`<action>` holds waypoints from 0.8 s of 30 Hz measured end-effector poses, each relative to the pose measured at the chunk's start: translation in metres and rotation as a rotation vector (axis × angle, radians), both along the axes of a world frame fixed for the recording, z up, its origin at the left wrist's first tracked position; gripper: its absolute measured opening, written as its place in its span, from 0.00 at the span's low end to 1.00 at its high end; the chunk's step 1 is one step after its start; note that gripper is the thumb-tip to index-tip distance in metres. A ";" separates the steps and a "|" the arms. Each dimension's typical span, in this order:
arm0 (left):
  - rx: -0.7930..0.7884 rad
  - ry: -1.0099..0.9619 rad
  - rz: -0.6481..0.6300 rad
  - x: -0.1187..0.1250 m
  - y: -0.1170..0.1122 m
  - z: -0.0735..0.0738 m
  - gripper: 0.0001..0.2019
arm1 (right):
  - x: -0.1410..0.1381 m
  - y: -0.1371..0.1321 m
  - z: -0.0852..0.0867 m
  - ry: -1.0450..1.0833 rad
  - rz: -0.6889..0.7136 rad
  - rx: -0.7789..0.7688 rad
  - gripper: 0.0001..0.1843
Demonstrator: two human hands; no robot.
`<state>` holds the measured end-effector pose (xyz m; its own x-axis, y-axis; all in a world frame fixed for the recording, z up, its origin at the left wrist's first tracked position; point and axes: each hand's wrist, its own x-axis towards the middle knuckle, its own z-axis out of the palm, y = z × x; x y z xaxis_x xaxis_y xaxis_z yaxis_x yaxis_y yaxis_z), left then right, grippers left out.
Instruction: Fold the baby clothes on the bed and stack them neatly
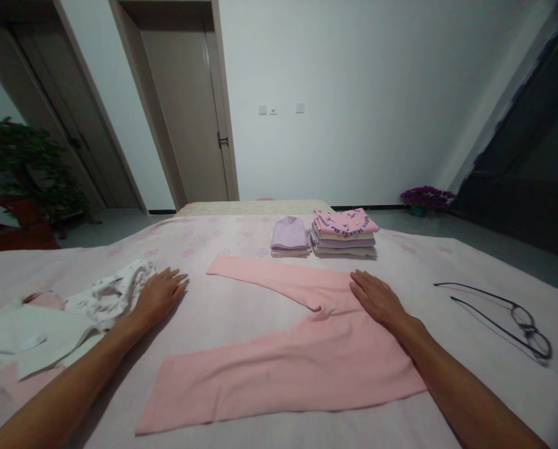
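Note:
A pair of pink trousers (288, 362) lies spread flat on the pink bedsheet (223, 305), its two legs pointing left. My right hand (375, 296) rests flat and open on the waist end of the trousers. My left hand (160, 293) lies flat and open on the sheet, its wrist side touching a white patterned garment (113, 293). Neither hand holds anything.
A pile of unfolded white and pink clothes (30, 337) sits at the left. A stack of folded clothes (344, 234) and a folded lilac piece (289, 237) lie at the far side. Black glasses (513, 315) lie at the right. Doors, a plant and purple flowers stand beyond.

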<state>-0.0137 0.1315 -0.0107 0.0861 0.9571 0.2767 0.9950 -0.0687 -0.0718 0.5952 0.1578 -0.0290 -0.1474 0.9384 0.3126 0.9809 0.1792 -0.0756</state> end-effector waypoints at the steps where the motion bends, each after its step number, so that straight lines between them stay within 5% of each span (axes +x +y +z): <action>1: -0.022 -0.073 -0.086 0.015 -0.007 0.001 0.22 | -0.002 -0.005 0.005 0.047 -0.001 0.029 0.28; 5: -0.129 -0.287 -0.254 0.071 -0.051 0.007 0.21 | -0.016 -0.046 0.039 0.232 0.098 0.126 0.18; 8: -0.196 -0.326 -0.234 0.096 -0.084 0.016 0.18 | -0.037 -0.096 0.063 0.275 0.331 -0.034 0.12; 13: -0.319 -0.415 -0.240 0.108 -0.112 0.026 0.13 | -0.072 -0.162 0.063 0.149 0.687 -0.257 0.10; 18: -0.354 -0.502 -0.196 0.105 -0.118 0.024 0.14 | -0.078 -0.171 0.043 0.055 0.716 -0.156 0.12; 24: -0.414 -0.424 -0.130 0.089 -0.115 0.017 0.12 | -0.067 -0.171 0.059 0.186 0.751 -0.363 0.07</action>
<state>0.0753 0.0168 0.0060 0.1728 0.9817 -0.0804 0.9126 -0.1289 0.3879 0.5287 -0.0130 0.0304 -0.7465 0.6591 0.0916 0.5778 0.7103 -0.4019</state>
